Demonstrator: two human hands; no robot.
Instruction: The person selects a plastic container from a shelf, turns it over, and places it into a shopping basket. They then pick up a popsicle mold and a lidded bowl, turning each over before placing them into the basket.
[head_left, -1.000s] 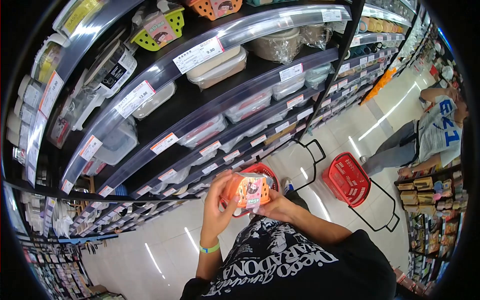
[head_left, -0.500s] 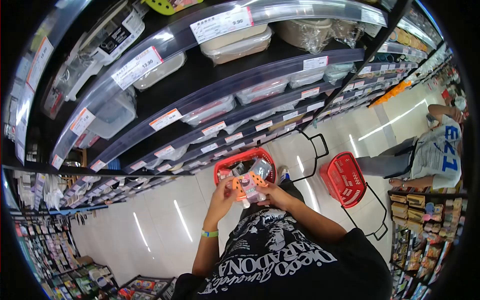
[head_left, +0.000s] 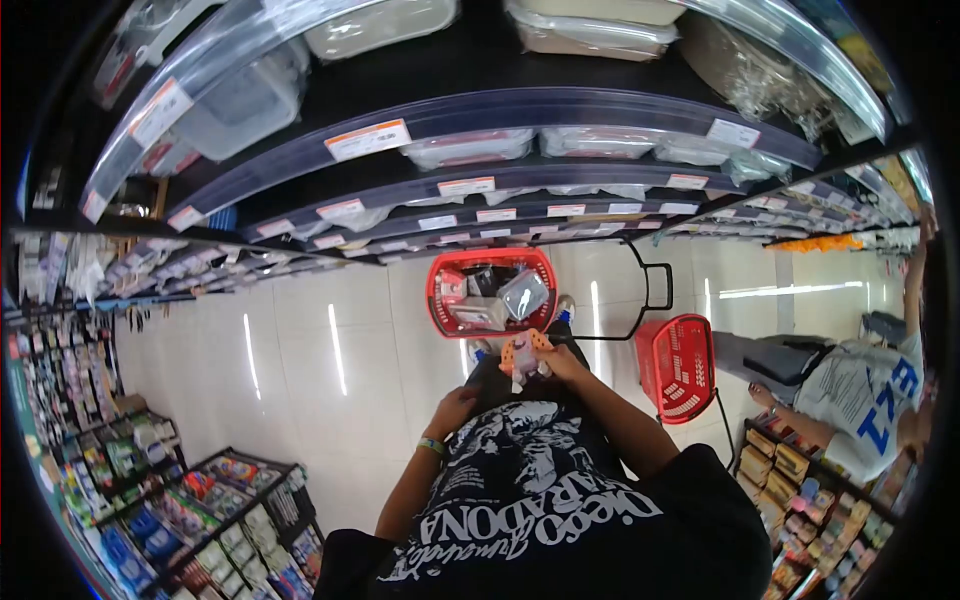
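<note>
My right hand [head_left: 563, 364] grips a small orange-and-pink packaged item [head_left: 522, 358] with dark spots, in front of my lap. Its exact kind is too small to make out. To the left, my left hand [head_left: 453, 411] is apart from the package, close to my dark shirt and thigh. Its fingers look loosely curled, with nothing visible in them. Just beyond my feet stands a red shopping basket [head_left: 436, 296] with its long black handle out to the right. Inside lie a clear plastic container [head_left: 524, 294], a pale box [head_left: 478, 313] and other packaged goods.
Shelves [head_left: 560, 108] of wrapped food containers curve across the front. On the right stands another red basket [head_left: 680, 370], beside a person in a grey shirt [head_left: 860, 410]. Display racks [head_left: 230, 500] fill the lower left. Pale tiled floor [head_left: 370, 350] lies between.
My left hand has let go of the package and moved down and left. My right hand keeps it, now lower and tilted. The view has shifted, showing more of the basket's contents.
</note>
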